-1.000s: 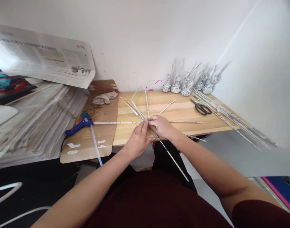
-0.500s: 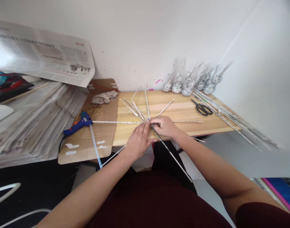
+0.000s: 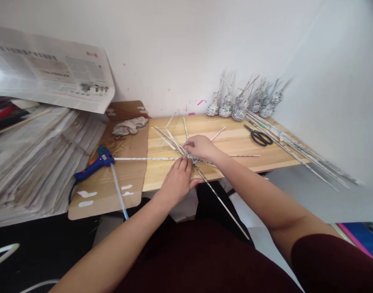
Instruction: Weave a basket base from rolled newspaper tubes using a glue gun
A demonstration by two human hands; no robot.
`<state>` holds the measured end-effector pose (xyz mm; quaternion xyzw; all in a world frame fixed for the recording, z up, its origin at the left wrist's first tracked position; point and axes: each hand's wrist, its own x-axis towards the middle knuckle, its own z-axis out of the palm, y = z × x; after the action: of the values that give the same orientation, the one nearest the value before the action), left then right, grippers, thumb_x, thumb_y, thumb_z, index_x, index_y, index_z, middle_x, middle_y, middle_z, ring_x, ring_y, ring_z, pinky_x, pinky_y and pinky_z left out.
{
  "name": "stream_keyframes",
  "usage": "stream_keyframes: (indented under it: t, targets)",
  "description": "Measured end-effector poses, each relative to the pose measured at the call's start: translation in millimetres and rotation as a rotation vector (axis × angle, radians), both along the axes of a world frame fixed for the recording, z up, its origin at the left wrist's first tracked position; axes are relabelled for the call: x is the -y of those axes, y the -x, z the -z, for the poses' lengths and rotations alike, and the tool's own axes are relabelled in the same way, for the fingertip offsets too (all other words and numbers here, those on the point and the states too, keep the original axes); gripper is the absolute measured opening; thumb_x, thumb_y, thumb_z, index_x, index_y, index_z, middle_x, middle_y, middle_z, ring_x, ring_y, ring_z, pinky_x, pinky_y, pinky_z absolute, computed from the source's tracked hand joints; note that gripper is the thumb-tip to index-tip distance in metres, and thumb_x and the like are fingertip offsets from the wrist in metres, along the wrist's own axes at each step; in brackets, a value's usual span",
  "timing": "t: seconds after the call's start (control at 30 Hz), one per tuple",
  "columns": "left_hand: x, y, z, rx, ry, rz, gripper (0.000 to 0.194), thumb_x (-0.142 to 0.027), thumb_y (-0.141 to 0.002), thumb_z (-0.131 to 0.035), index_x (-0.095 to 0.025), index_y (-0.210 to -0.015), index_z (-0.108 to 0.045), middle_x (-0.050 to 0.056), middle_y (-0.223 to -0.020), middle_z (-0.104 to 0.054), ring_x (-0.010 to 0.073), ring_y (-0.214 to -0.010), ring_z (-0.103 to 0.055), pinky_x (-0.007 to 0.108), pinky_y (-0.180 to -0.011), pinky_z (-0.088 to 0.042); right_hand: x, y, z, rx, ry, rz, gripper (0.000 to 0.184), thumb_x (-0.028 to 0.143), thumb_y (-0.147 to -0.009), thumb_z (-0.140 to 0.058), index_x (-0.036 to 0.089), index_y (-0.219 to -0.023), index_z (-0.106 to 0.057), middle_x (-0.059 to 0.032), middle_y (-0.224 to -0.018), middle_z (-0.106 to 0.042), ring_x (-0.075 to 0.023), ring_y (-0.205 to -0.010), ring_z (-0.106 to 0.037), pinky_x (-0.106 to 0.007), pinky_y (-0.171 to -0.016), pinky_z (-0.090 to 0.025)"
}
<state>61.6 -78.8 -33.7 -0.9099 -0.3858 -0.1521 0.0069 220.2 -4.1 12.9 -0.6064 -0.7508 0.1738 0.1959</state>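
Observation:
Rolled newspaper tubes spread like spokes from a small woven paper centre [image 3: 190, 159] on the wooden board. My left hand [image 3: 177, 179] lies over the near left side of this centre, fingers flat and pressing it down, thumb out to the side. Across the far side of the centre, my right hand [image 3: 200, 147] pinches a paper tube, though the pinched part is mostly hidden by the fingers. One long spoke [image 3: 221, 201] runs past the board's near edge towards my lap. A bent tube [image 3: 171, 133] rises among the spokes beyond my hands.
A blue glue gun [image 3: 98, 163] rests on cardboard [image 3: 128, 175] at left, near a crumpled glove [image 3: 129, 126] and stacked newspapers [image 3: 49, 162]. Black-handled scissors [image 3: 261, 137], loose paper tubes [image 3: 296, 148] and several woven gourd shapes [image 3: 225, 108] are at right.
My right hand has moved from the near right side of the woven centre to its far side, uncovering the centre. My left hand stays pressed on it. The view has shifted slightly.

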Motion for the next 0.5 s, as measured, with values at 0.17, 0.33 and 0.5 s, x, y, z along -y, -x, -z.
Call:
stream_keyframes:
  t: [0.17,0.33,0.5]
  targets:
    - [0.7,-2.1,-1.2,-0.042,-0.009,-0.018,0.076,-0.060,-0.091,-0.049,-0.003,-0.141,-0.042,0.025,-0.134,-0.052,0.0357,-0.130,-0.045,0.049,-0.110,-0.038,-18.6,21.0,3.7,0.025,0.061,0.026,0.025,0.041,-0.078,-0.073,0.019,-0.089,-0.078,-0.0064,-0.094,-0.077,-0.0193,-0.085,-0.069,-0.025,-0.071,-0.046]
    - [3.7,-3.5,-2.1,-0.063,-0.010,-0.037,0.079,-0.062,-0.089,-0.050,-0.001,-0.139,-0.044,0.025,-0.133,-0.052,0.0360,-0.128,-0.046,0.048,-0.110,-0.038,-20.7,25.7,9.9,-0.068,0.073,0.025,0.022,0.032,-0.079,-0.072,0.018,-0.096,-0.074,-0.0037,-0.094,-0.076,-0.0152,-0.083,-0.067,-0.022,-0.071,-0.046]
    - [10.5,-2.5,1.1,-0.033,-0.030,-0.051,0.080,-0.066,-0.087,-0.049,-0.004,-0.137,-0.046,0.024,-0.134,-0.052,0.0376,-0.129,-0.046,0.049,-0.110,-0.038,-11.1,22.5,4.1,-0.144,0.125,0.029,0.014,0.028,-0.082,-0.068,0.016,-0.090,-0.069,-0.0037,-0.088,-0.074,-0.0137,-0.076,-0.065,-0.022,-0.067,-0.045]
